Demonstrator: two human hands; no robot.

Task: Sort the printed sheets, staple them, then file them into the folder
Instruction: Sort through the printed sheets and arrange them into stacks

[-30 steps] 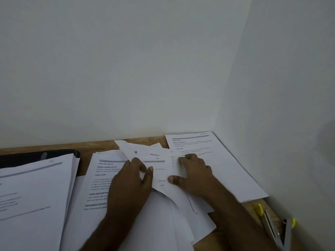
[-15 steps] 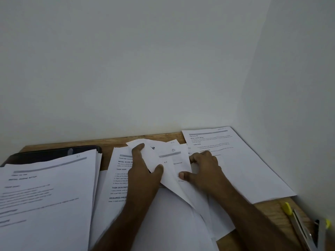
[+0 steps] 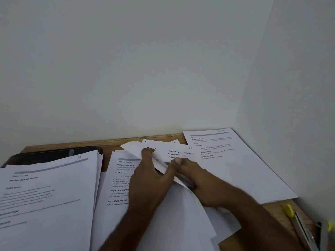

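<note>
Both hands meet in the lower middle of the frame, on a messy fan of thin white sheets (image 3: 174, 211). Left hand (image 3: 148, 180) has its fingers curled round a lifted sheet w/ bold print, one fingertip poking up at the top edge. Right hand (image 3: 197, 180) pinches the same bent paper, thumb up, other fingers tucked under so can't see them well. Paper looks soft & curved there, flat elsewhere. Thick, neat stack (image 3: 47, 196) sits at lower left, on top of a dark, shiny folder (image 3: 54, 154) w/ a rounded corner. One flat sheet (image 3: 235, 165) lies at right by the wall. Metal stapler (image 3: 304, 230) w/ yellow bits is at lower right on the brown wood table (image 3: 163, 137).
</note>
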